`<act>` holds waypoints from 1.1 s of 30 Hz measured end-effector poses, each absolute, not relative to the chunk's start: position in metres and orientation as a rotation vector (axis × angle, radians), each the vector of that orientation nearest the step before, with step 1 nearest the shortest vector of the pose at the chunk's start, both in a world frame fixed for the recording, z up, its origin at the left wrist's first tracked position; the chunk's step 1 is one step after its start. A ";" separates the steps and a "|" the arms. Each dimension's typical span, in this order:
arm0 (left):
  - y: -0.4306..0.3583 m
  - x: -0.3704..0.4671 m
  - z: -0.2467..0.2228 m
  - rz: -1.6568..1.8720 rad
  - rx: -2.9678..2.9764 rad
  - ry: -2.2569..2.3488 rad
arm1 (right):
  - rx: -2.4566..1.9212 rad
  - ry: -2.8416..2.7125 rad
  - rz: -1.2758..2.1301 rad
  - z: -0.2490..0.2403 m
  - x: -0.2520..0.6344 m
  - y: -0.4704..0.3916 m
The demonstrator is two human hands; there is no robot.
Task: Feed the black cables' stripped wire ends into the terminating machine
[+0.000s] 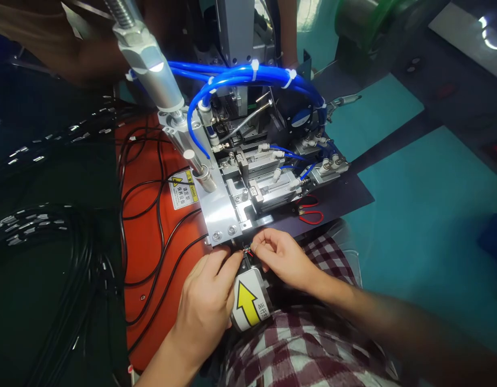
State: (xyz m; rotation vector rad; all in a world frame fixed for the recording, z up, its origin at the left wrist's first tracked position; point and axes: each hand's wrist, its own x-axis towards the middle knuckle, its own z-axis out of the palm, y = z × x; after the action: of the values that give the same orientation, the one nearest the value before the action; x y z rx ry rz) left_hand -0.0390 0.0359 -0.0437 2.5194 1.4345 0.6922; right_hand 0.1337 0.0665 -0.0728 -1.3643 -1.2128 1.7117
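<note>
At the front edge of the metal machine, my left hand is closed in a pinch. My right hand pinches from the other side, its thumb and forefinger pressed together. Between the fingertips shows a small bundle of thin coloured wires, one of them red. The fingers hide most of it. Just below the fingertips lies a white cylinder with a yellow arrow, beside my left hand. Black cables run over the red surface to the left.
Blue air tubes arch above the machine, by an upright metal cylinder. Red-handled scissors lie at its right side. Bundled black cables rest on the dark surface at left. Another person's arm is behind the machine.
</note>
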 end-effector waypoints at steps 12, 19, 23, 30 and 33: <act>0.033 -0.040 -0.045 0.701 2.321 1.438 | -1.432 -1.494 1.404 -0.065 0.140 0.065; 0.033 -0.040 -0.046 0.713 2.309 1.441 | -1.403 -1.603 1.186 -0.064 0.132 0.062; 0.033 -0.041 -0.047 0.721 2.304 1.438 | -1.382 -1.679 1.120 -0.064 0.132 0.061; 0.032 -0.041 -0.046 0.722 2.292 1.433 | -1.440 -1.649 1.143 -0.063 0.130 0.060; 0.033 -0.040 -0.045 0.723 2.293 1.445 | -1.491 -1.604 1.190 -0.065 0.128 0.060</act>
State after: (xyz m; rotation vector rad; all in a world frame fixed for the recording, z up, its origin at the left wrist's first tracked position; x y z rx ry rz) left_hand -0.0401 0.0325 -0.0454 2.2933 1.4446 0.7227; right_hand 0.1276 0.0597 -0.0645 -1.4908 -1.6038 1.1898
